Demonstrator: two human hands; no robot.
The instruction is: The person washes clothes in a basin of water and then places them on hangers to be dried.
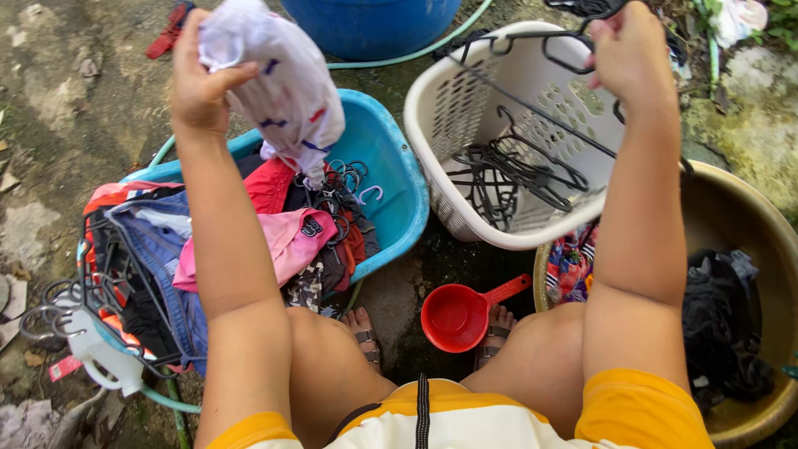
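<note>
Squatting low, the person shows bare knees and sandalled feet at the bottom of the view, with a red dipper (pixel 459 314) lying on the wet ground between the feet. To the right, a tan basin (pixel 748 224) holds dark wet cloth (pixel 719 320), with a patterned, many-coloured piece over its near rim. To the left, a light blue tub (pixel 397 179) is heaped with clothes – a pink garment (pixel 291 241), something red, denim – many of them already on dark hangers whose hooks cluster at the middle and at the left edge.

Higher up, the left hand (pixel 198 83) is closed tight around the top of a white garment with small coloured marks (pixel 287 91), which hangs bunched above the blue tub. The right hand (pixel 632 54) is raised over a white laundry basket (pixel 465 108) tipped on its side; its fingers are curled shut on a black hanger (pixel 573 62) – more black hangers lie tangled inside the basket. Beyond, a green hose runs past the base of a dark blue barrel (pixel 374 25).
</note>
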